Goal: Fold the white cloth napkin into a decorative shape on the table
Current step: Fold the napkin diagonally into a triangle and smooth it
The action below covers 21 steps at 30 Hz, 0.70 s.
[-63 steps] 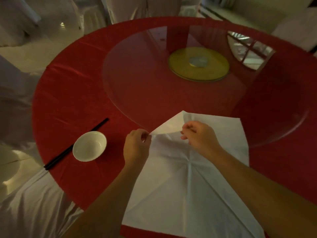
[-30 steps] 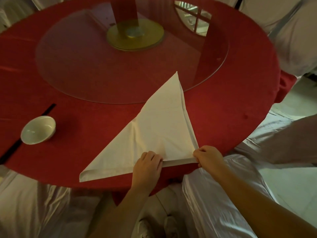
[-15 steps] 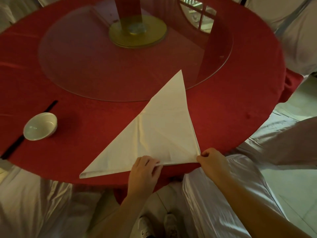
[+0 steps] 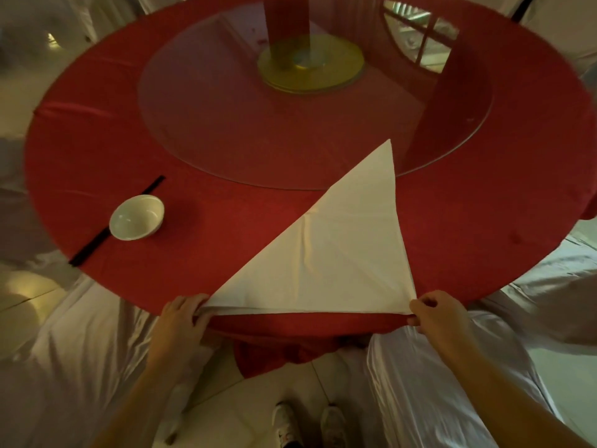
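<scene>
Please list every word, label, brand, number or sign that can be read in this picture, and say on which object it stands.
None: no readable text shows anywhere.
The white napkin, the small white bowl, the black chopsticks, the red tablecloth and the glass turntable are all plain.
The shoes show a small red mark, too blurred to read.
</scene>
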Motion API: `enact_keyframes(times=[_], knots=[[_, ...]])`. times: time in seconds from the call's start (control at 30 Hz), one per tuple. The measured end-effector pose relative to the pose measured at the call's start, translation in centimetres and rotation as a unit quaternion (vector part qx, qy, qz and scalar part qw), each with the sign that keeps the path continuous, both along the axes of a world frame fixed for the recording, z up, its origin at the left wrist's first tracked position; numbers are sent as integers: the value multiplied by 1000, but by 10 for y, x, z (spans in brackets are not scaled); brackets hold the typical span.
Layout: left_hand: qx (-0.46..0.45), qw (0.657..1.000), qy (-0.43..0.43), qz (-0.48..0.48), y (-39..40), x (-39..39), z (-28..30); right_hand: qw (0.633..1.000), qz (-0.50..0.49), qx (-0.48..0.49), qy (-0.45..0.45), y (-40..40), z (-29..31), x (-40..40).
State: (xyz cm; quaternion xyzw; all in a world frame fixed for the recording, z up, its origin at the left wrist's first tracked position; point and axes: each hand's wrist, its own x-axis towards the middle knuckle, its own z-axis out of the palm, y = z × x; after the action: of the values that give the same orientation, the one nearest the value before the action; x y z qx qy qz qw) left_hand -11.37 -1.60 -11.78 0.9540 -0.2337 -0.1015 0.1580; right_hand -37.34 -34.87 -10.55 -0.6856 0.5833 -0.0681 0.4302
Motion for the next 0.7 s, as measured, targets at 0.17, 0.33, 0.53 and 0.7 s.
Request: enact_keyframes(times=[0.17, 0.33, 0.53, 0.7], knots=[[-112, 992, 0, 54, 8, 0, -4, 986, -97, 101, -95, 3, 2, -8], [-167, 983, -14, 77, 8, 27, -1, 946, -170, 228, -158, 30, 6, -13], [-121, 991, -57, 31, 14, 82, 2, 906, -230, 335, -118, 100, 2, 1], [-72, 994, -49, 66, 12, 108, 1, 887, -224, 399, -64, 145, -7, 19]])
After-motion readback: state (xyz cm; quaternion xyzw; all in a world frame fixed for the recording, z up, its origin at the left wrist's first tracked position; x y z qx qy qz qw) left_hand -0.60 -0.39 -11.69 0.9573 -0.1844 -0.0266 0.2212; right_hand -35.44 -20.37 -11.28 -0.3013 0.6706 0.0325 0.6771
